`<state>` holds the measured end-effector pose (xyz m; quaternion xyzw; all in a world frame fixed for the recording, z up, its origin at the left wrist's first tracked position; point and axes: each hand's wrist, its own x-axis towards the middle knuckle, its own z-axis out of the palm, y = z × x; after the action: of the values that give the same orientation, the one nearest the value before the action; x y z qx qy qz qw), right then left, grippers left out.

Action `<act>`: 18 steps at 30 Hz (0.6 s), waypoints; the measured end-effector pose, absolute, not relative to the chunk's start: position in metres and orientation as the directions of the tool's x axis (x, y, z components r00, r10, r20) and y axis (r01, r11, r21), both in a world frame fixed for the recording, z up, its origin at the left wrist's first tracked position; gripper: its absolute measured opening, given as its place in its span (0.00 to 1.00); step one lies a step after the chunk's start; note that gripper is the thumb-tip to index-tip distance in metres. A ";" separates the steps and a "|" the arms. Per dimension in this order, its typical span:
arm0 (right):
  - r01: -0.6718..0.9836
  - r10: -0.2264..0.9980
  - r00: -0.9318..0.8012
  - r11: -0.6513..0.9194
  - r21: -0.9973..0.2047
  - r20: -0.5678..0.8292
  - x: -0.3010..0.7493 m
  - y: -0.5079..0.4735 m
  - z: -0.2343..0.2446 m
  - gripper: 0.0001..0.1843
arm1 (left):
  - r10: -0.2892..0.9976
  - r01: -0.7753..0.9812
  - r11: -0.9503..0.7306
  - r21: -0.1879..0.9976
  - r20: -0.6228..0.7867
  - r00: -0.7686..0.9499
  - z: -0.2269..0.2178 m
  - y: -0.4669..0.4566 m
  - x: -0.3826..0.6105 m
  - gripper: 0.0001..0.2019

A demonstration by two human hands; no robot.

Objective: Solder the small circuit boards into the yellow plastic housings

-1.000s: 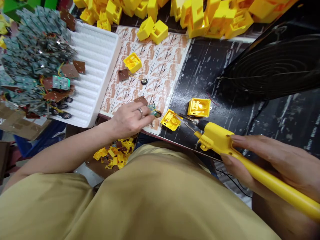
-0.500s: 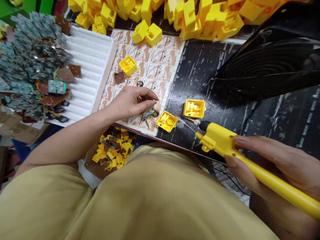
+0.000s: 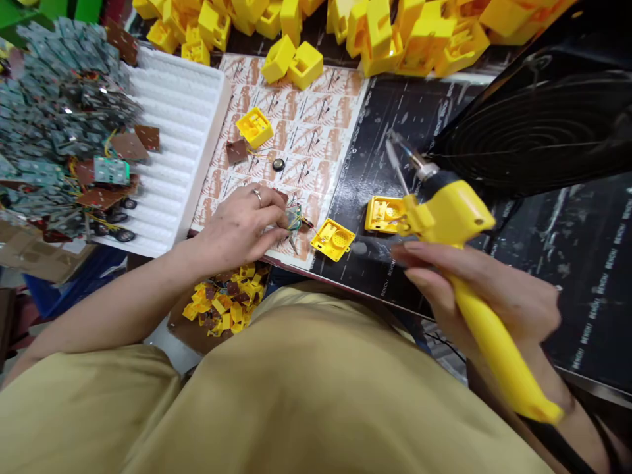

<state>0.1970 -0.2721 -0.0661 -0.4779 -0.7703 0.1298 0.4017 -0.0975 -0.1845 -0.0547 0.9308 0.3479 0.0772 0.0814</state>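
My right hand (image 3: 486, 296) is wrapped round the yellow handle of a soldering gun (image 3: 451, 207). The gun is raised over the black part of the bench, its thin metal tip and feed tube pointing up and away. My left hand (image 3: 247, 220), with a ring on one finger, pinches the edge of a small green circuit board (image 3: 295, 218) with wires, low over the patterned sheet. Just right of the board lies an open yellow case half (image 3: 333, 239), showing a round grille. Another yellow case half (image 3: 382, 214) sits behind it, partly covered by the gun.
A white ribbed foam tray (image 3: 172, 99) at left carries a heap of circuit boards (image 3: 64, 99). Yellow cases (image 3: 415, 39) are piled at the back. A black fan-like object (image 3: 533, 138) stands at right. A box of yellow parts (image 3: 227, 299) is below the bench edge.
My right hand has moved left and turned the soldering gun, so its tip has swung up and away from the case halves. My left hand has shifted left and closer, onto the circuit board.
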 end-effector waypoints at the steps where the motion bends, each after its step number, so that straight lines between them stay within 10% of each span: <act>1: 0.633 0.825 -0.249 0.535 -0.560 0.508 0.191 -0.267 -0.069 0.19 | 0.652 0.625 -0.749 0.220 0.079 0.754 -0.051 -0.183 -0.098 0.10; 9: 0.671 0.728 -0.494 0.667 -0.324 0.476 0.151 -0.242 -0.095 0.23 | 0.666 0.698 -0.700 0.148 -0.217 0.714 -0.025 -0.176 -0.093 0.13; 18: 0.680 0.741 -0.489 0.654 -0.332 0.460 0.165 -0.245 -0.096 0.25 | 0.582 0.679 -0.718 0.153 -0.404 0.706 -0.028 -0.179 -0.094 0.14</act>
<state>0.1646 -0.2448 -0.0957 -0.4126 -0.8612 0.0526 0.2922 -0.0943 -0.1787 -0.0276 0.9117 0.3458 -0.1660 0.1471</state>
